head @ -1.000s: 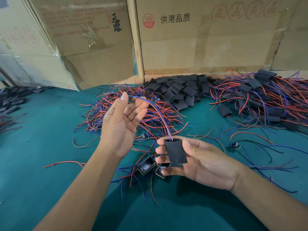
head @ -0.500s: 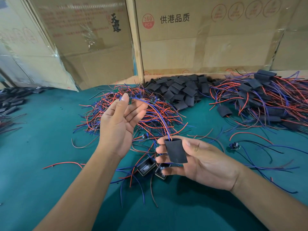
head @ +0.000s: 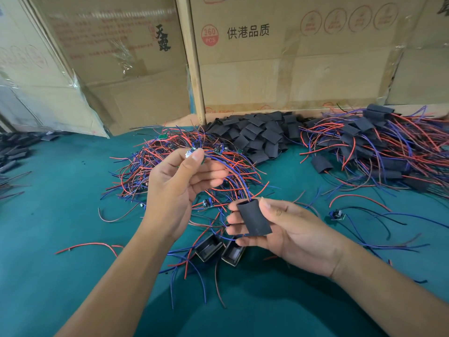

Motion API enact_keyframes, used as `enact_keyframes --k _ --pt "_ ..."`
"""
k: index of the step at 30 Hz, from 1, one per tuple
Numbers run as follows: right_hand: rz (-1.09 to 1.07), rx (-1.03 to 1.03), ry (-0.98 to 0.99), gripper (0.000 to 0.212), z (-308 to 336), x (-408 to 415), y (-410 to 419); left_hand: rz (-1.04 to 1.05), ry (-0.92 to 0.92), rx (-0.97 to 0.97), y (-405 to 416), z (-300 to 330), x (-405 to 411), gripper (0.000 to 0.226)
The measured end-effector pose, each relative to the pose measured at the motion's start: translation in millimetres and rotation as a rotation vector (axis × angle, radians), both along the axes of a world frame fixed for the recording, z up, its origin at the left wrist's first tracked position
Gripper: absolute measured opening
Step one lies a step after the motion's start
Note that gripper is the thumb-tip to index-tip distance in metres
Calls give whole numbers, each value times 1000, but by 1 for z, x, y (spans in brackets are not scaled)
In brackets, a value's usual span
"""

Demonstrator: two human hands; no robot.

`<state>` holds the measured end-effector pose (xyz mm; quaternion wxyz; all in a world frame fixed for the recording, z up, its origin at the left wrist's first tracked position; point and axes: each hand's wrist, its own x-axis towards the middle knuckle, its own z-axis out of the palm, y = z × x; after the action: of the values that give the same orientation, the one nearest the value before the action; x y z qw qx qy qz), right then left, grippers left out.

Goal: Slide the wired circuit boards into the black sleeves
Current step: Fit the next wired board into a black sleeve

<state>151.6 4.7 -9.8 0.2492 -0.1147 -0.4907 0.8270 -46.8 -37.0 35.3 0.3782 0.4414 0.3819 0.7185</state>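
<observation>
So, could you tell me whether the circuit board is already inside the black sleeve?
No, the left hand pinches the circuit board well above the black sleeve, with only its wires entering.

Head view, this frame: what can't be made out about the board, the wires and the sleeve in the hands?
- Small green circuit board: mostly covered by the left hand thumb and fingers; its components are unreadable.
- Red and blue wires: their ends vanish into the black flat sleeve, so how far they reach is hidden.
- Sleeve's lower opening: covered by the right hand fingers.

Left hand [head: 179,188] pinches a circuit board [head: 192,154]; its wires [head: 233,176] enter the black sleeve [head: 254,218] held by right hand [head: 291,229].
</observation>
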Motion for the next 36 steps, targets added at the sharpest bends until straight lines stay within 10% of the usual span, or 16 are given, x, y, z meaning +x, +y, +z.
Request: enact_keyframes --k 11,17,23,32,36 --pt "-181 199 -92 38 16 7 3 -187 402 -99 -2 -10 12 24" --pt "-699 1057 -523 28 23 16 7 -183 476 -194 -2 -14 21 31" --pt "-773 1457 -614 43 26 15 2 -114 571 -212 -3 -17 27 44" --pt "-780 1509 -669 42 27 13 -2 -27 656 -189 -7 -20 44 44" --pt "-803 1541 -690 41 28 14 -1 -139 390 -289 -3 -22 43 44"
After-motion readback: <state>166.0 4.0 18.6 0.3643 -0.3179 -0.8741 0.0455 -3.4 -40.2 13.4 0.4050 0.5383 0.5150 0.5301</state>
